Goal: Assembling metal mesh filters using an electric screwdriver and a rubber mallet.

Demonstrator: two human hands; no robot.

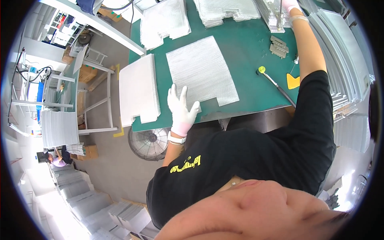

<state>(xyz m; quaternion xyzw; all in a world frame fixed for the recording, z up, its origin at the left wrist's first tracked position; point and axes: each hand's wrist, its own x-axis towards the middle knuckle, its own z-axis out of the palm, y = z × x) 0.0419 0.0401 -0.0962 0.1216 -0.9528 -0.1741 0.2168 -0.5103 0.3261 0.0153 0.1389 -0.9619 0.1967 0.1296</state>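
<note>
the gloved left hand is open with its fingers spread over the near left corner of a silvery textured sheet, gripping nothing, and the sheet lies flat on the green tabletop, just right of a stack of white panels. the gloved right hand is cut off by the upper edge, near an upright metal rod, so i cannot tell how far it is closed or whether it holds anything.

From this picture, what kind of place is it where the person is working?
Probably a factory workshop: a green worktable carries a notched sheet beside a stack of similar sheets, and a large floor fan stands below its edge.
</note>
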